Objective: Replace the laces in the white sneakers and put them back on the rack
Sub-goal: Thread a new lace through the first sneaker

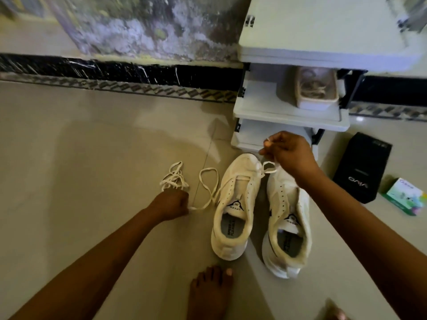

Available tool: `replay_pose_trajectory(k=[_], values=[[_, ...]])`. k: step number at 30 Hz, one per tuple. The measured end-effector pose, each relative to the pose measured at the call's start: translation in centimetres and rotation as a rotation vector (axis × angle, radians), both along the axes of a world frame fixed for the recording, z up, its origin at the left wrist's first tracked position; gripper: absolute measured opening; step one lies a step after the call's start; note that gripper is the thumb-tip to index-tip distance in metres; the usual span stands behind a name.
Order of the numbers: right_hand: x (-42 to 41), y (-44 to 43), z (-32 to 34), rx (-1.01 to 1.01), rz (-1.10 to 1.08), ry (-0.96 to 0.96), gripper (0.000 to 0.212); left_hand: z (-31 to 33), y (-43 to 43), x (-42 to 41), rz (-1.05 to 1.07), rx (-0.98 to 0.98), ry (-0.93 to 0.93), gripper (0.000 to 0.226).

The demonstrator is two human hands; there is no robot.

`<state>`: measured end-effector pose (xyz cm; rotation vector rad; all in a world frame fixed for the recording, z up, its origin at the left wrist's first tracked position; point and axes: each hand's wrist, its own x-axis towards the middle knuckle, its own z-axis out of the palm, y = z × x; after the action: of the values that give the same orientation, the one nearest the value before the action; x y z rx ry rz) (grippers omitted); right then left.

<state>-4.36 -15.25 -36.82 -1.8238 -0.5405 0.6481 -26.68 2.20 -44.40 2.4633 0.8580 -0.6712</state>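
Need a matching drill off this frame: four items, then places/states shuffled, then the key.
Column one
1. basket
2. black box
3. bundled lace
4. right hand

Column two
A. on the floor, right of the sneakers
B. pinching a lace above a sneaker toe
C. on a shelf of the rack
D. on the floor, just beyond the left hand

Pairs: 1-C, 2-A, 3-D, 4-B

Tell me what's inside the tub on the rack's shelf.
The tub on the rack holds a tangle of pale laces. Whatever lies beneath them is covered.
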Motion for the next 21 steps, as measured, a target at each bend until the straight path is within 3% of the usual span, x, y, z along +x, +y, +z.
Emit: replay_pose_trajectory(k=[1,3,5,10,15,19,21], values=[[-0.2,0.1,0.4,-0.012,0.025,-0.010,0.009,1.2,0.3,0.0,0.112,-0.081,-0.096,0.002],[-0.3,0.2,1.8,-0.058,0.069,-0.118,0.006,5.0,0.4,1.2,0.335,-0.257,-0.355,0.016],[-0.3,0.5,4.5,-0.066,0.083,-0.215,0.008,9.9,-0.3,2.4,0.360,-0.394,-0.516,0.018],[-0.3,1.0,13.2,0.108,-0.001,-0.131,0.020,20.7,-1.7,6.2,0.387,-0.678,-0.766,0.019],[-0.3,0.9,21.8,0.229,-0.069,-0.238,0.014,30.3,-3.0,8.4,0.326,-0.613,-0.986,0.011],[-1.0,0.5,28.4,0.342,-0.073,-0.323,0.029,37.3,-4.0,9.2,0.365,-0.442,-1.181,0.004],[-1.5,0.4,31.1,0.410,-0.076,-0.310,0.027,40.4,-4.6,9.2,0.343,-0.415,-1.273,0.010]])
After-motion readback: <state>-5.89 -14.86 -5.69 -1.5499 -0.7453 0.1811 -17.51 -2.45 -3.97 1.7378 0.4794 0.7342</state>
